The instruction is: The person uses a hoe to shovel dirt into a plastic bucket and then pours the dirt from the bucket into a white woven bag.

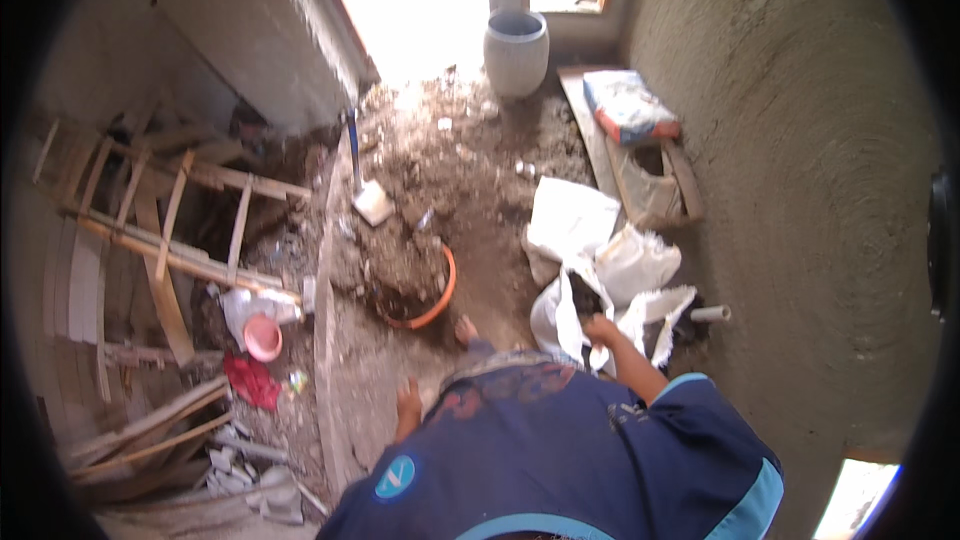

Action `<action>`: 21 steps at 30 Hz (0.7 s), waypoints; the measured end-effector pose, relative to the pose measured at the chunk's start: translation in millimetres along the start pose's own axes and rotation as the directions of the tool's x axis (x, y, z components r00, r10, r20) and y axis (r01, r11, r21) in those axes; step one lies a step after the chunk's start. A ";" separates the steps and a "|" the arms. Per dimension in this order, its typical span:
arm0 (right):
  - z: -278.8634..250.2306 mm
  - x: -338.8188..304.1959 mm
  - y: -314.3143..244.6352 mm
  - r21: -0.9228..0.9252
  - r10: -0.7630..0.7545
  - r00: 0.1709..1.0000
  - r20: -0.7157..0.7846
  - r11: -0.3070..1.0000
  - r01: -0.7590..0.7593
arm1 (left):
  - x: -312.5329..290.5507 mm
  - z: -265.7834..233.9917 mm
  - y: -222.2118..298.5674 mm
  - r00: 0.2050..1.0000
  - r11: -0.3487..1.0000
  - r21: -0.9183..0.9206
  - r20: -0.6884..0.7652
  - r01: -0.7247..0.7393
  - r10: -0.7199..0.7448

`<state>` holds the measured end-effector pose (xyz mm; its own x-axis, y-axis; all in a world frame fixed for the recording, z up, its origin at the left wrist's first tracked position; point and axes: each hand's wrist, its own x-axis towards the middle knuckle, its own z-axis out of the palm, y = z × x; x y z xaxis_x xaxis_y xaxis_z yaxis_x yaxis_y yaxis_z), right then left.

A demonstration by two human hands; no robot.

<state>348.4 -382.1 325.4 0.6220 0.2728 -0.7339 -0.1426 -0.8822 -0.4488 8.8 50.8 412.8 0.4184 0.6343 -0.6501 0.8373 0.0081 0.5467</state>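
Note:
My right hand [600, 329] is closed on the torn edge of a white woven sack [567, 315], on the right of the dirt floor. More white sacks [572, 218] lie crumpled just beyond it. My left hand [408, 402] hangs low beside my body, its fingers loosely apart and holding nothing. Ahead of that hand, an orange-rimmed basin [440, 302] is heaped with dark soil. Past the basin, a shovel with a blue handle [354, 150] stands with its pale blade [373, 203] against the dirt.
A wooden ladder [170, 250] leans over rubble on the left, near a pink bowl [263, 337] and red cloth [252, 382]. A grey barrel [516, 55] stands by the bright doorway. Planks with a filled bag [630, 105] lie along the right wall, and a white pipe [711, 313] sticks out nearby.

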 end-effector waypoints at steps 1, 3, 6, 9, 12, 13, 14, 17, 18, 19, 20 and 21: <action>-7.9 -5.2 -12.3 0.002 -0.100 0.995 -0.001 0.995 0.100 | 3.3 -2.7 3.6 0.999 1.000 -0.008 -0.042 0.001 -0.002; -17.8 -23.2 -32.5 0.070 -0.191 0.982 -0.007 0.979 0.191 | 12.3 -6.7 4.6 0.988 1.000 0.017 -0.156 -0.002 0.004; -32.9 -73.5 -67.0 0.252 0.040 0.999 -0.028 0.967 -0.031 | 10.7 -0.5 14.8 0.967 0.998 0.063 -0.253 -0.024 0.039; -20.1 -87.4 -28.7 0.232 0.073 0.997 -0.029 0.970 -0.065 | 11.6 9.4 23.5 0.970 0.994 0.109 -0.239 -0.023 0.049; -4.0 -112.8 -5.1 0.295 0.264 0.962 0.066 0.916 -0.271 | 5.2 12.7 21.7 0.975 0.986 0.165 -0.216 -0.009 0.045; 2.2 -124.2 5.2 0.297 0.321 0.944 0.081 0.896 -0.330 | 5.4 15.1 17.9 0.975 0.985 0.172 -0.218 -0.012 0.050; 6.0 -132.8 6.9 0.296 0.373 0.923 0.099 0.874 -0.385 | 5.2 15.0 12.9 0.973 0.984 0.179 -0.226 -0.013 0.054; -0.3 -156.5 0.1 0.132 0.450 0.823 0.347 0.845 -0.518 | -0.5 14.2 -1.4 0.967 0.983 0.183 -0.248 -0.014 0.060; -4.0 -161.7 -3.9 0.081 0.456 0.779 0.430 0.840 -0.536 | -2.0 13.6 -4.3 0.965 0.983 0.182 -0.256 -0.018 0.065; -7.0 -166.5 -8.3 0.026 0.457 0.727 0.512 0.838 -0.545 | -3.9 11.6 -8.1 0.962 0.983 0.181 -0.268 0.007 0.042; -10.4 -168.4 -13.3 0.029 0.463 0.750 0.472 0.843 -0.538 | -3.8 11.6 -8.6 0.961 0.983 0.180 -0.276 0.024 0.027; -11.6 -168.9 -20.6 0.030 0.467 0.772 0.432 0.848 -0.529 | -3.8 11.3 -9.2 0.958 0.983 0.178 -0.285 0.043 0.010</action>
<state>255.3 -414.4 464.5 0.0810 -0.0356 -0.9961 -0.4731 -0.8810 -0.0070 3.5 39.6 404.3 0.3089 0.8285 -0.4670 0.9037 -0.1027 0.4156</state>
